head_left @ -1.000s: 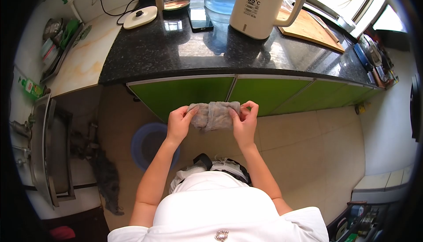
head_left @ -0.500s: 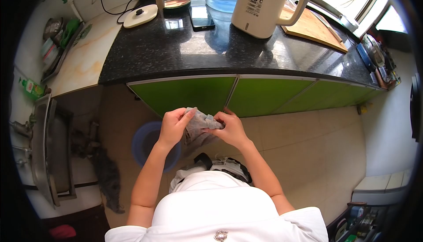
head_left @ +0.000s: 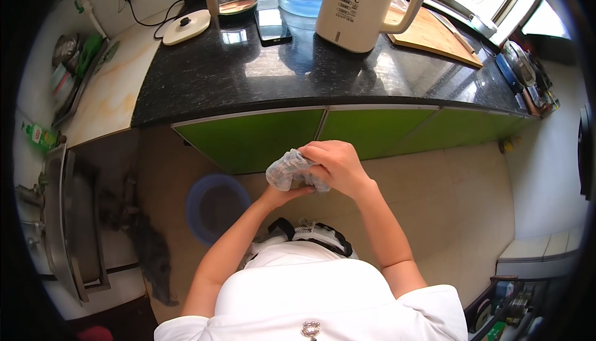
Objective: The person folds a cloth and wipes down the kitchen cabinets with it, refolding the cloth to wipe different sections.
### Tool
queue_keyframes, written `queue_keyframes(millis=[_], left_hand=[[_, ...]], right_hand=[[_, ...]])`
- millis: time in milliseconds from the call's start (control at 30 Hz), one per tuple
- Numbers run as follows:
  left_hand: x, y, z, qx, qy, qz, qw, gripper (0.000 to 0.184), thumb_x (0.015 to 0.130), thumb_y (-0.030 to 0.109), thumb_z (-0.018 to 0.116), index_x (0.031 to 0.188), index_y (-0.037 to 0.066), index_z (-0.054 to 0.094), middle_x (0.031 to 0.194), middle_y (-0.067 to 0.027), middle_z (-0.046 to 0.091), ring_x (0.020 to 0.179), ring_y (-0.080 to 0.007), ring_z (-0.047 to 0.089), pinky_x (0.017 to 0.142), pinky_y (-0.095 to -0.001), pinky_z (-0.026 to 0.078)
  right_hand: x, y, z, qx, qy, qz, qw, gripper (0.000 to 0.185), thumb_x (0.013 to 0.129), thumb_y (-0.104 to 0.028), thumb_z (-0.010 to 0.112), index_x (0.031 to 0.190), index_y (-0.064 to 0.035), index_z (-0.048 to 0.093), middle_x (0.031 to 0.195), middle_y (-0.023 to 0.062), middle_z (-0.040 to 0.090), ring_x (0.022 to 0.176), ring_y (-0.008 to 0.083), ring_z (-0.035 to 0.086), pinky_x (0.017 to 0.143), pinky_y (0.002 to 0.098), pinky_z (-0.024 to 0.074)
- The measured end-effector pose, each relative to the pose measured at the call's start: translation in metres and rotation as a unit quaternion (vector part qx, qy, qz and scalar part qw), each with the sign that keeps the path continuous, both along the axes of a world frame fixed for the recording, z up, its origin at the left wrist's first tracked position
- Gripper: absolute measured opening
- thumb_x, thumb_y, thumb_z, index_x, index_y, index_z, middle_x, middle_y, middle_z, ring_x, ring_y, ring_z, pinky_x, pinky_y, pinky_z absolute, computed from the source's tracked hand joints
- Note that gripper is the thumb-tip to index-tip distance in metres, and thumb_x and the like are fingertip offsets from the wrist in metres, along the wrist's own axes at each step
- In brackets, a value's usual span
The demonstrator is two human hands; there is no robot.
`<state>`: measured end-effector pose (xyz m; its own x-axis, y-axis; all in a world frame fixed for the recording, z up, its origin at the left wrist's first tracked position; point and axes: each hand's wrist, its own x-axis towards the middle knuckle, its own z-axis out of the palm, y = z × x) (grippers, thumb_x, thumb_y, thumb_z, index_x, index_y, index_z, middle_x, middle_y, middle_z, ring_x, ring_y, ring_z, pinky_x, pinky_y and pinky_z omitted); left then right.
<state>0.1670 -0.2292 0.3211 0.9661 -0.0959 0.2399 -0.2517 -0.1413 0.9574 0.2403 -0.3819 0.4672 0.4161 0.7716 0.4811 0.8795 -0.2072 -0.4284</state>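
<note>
Head view: grey cloth (head_left: 284, 168) is up off everything, in front of the green cabinet doors (head_left: 248, 136), bunched between both hands. Right hand (head_left: 335, 164) has thumb and fingers closed on its right side, pinching a fold. Left hand (head_left: 287, 196) sits underneath, mostly covered; can't tell if its fingers are spread or gripping. My read: left backs the cloth from below so the right can work the fold without it sagging.

Blue basin (head_left: 193, 214) is on the floor near the left forearm, likely handy for drips. On the dark surface (head_left: 198, 86): white kettle (head_left: 347, 12) upright, phone (head_left: 273, 27) flat, knife (head_left: 457, 34) along the cutting board (head_left: 428, 38). All set back from the front edge, presumably to avoid knocks.
</note>
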Motion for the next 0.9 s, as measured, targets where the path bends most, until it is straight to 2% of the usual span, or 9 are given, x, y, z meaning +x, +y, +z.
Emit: queue_keyframes(millis=[167, 300, 333, 367, 400, 500, 567, 800, 900], left_hand=[[0.013, -0.003, 0.013, 0.087, 0.191, -0.063, 0.976, 0.039, 0.072, 0.006, 0.073, 0.109, 0.007, 0.059, 0.096, -0.0053, 0.063, 0.089, -0.0171, 0.060, 0.081, -0.0291, 0.048], [0.027, 0.024, -0.027, -0.120, 0.110, 0.093, 0.982, 0.027, 0.075, -0.002, 0.062, 0.102, 0.003, 0.064, 0.100, -0.0074, 0.065, 0.088, -0.0145, 0.060, 0.081, -0.0291, 0.049], [0.020, 0.033, -0.025, 0.002, 0.063, 0.156, 0.986, 0.029, 0.074, -0.005, 0.060, 0.103, 0.000, 0.063, 0.101, -0.0099, 0.064, 0.089, -0.0157, 0.060, 0.083, -0.0296, 0.048], [0.030, 0.055, -0.055, -0.288, 0.154, 0.158, 0.932, 0.032, 0.071, -0.005, 0.063, 0.103, -0.003, 0.062, 0.101, -0.0114, 0.064, 0.090, -0.0166, 0.059, 0.083, -0.0297, 0.047], [0.030, 0.072, -0.071, -0.153, 0.148, 0.224, 0.951, 0.031, 0.072, -0.003, 0.064, 0.103, -0.002, 0.062, 0.101, -0.0117, 0.064, 0.090, -0.0172, 0.060, 0.082, -0.0294, 0.047], [0.018, 0.072, 0.014, -0.108, 0.144, 0.274, 0.945, 0.030, 0.079, 0.001, 0.061, 0.109, -0.002, 0.061, 0.102, -0.0121, 0.065, 0.090, -0.0180, 0.061, 0.081, -0.0287, 0.047], [0.017, 0.075, 0.020, -0.052, 0.125, 0.279, 0.951, 0.034, 0.080, 0.001, 0.060, 0.114, 0.000, 0.059, 0.103, -0.0123, 0.064, 0.091, -0.0176, 0.061, 0.081, -0.0284, 0.047], [0.003, 0.042, 0.052, -0.241, 0.190, 0.202, 0.930, 0.041, 0.083, -0.005, 0.052, 0.123, 0.002, 0.053, 0.117, -0.0122, 0.057, 0.102, -0.0204, 0.058, 0.085, -0.0315, 0.048], [-0.007, 0.044, 0.063, -0.372, 0.222, 0.119, 0.893, 0.052, 0.084, -0.006, 0.046, 0.134, 0.005, 0.040, 0.128, -0.0121, 0.049, 0.108, -0.0240, 0.055, 0.089, -0.0351, 0.046]], right_hand=[[0.000, -0.013, 0.011, 0.054, -0.042, 0.025, 0.997, 0.027, 0.064, -0.009, 0.066, 0.090, -0.0067, 0.062, 0.084, 0.0046, 0.064, 0.069, 0.0236, 0.061, 0.059, 0.0325, 0.0477], [-0.016, -0.025, 0.006, 0.054, -0.039, 0.031, 0.997, 0.029, 0.065, -0.003, 0.065, 0.093, -0.0112, 0.063, 0.092, 0.0015, 0.064, 0.079, 0.0204, 0.061, 0.064, 0.0308, 0.0499], [-0.020, -0.029, 0.003, 0.054, -0.034, 0.032, 0.997, 0.030, 0.065, -0.002, 0.064, 0.093, -0.0120, 0.064, 0.096, 0.0013, 0.064, 0.083, 0.0200, 0.061, 0.066, 0.0302, 0.0507], [-0.022, -0.036, 0.001, -0.016, 0.004, 0.046, 0.999, 0.034, 0.066, 0.001, 0.062, 0.096, -0.0133, 0.065, 0.111, 0.0035, 0.060, 0.102, 0.0231, 0.057, 0.078, 0.0314, 0.0500], [-0.023, -0.042, -0.004, -0.066, 0.014, 0.037, 0.997, 0.035, 0.066, 0.002, 0.062, 0.097, -0.0134, 0.065, 0.115, 0.0048, 0.058, 0.106, 0.0244, 0.054, 0.082, 0.0327, 0.0486], [-0.017, -0.064, -0.047, -0.224, 0.153, -0.011, 0.962, 0.037, 0.071, 0.001, 0.062, 0.105, -0.0121, 0.064, 0.128, 0.0118, 0.050, 0.122, 0.0301, 0.042, 0.096, 0.0396, 0.0393], [-0.013, -0.056, -0.062, -0.120, 0.274, -0.050, 0.953, 0.050, 0.072, -0.006, 0.066, 0.120, -0.0128, 0.054, 0.134, 0.0125, 0.043, 0.127, 0.0306, 0.037, 0.101, 0.0400, 0.0341], [-0.023, 0.027, -0.151, 0.176, 0.542, -0.056, 0.820, 0.108, 0.064, -0.029, 0.081, 0.143, -0.0045, 0.012, 0.142, 0.0195, 0.026, 0.133, 0.0301, 0.024, 0.107, 0.0370, 0.0254], [-0.014, 0.025, -0.170, 0.210, 0.680, -0.058, 0.700, 0.084, 0.068, -0.019, 0.079, 0.135, -0.0015, 0.031, 0.128, 0.0153, 0.044, 0.121, 0.0250, 0.042, 0.100, 0.0351, 0.0346]])
